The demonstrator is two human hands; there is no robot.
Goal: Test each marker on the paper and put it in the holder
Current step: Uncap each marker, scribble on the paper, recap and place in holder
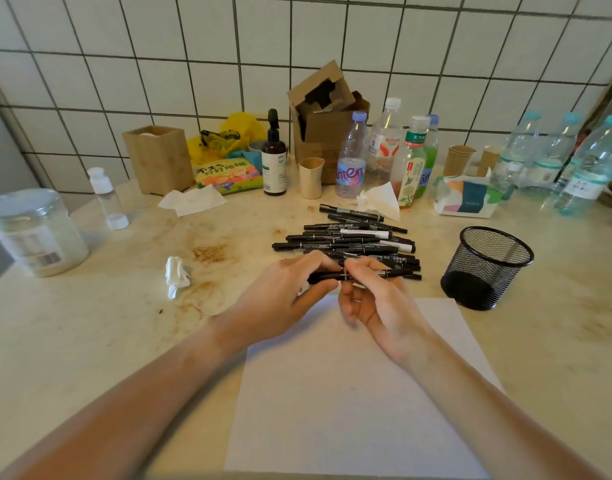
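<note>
Both hands hold one black marker (394,272) level above the far edge of the white paper (349,403). My left hand (280,299) grips its left end, thumb underneath. My right hand (374,299) pinches its middle, and the right end sticks out past the fingers. Behind the hands lies a pile of several black markers (349,239) on the table. The black mesh holder (484,268) stands to the right of the pile, and nothing shows inside it.
A crumpled tissue (176,275) lies left of the hands. A glass jar (34,233) stands at the far left. Bottles (351,157), paper cups (311,177), a cardboard box (327,123), a wooden box (159,159) and a tissue pack (467,197) line the tiled wall.
</note>
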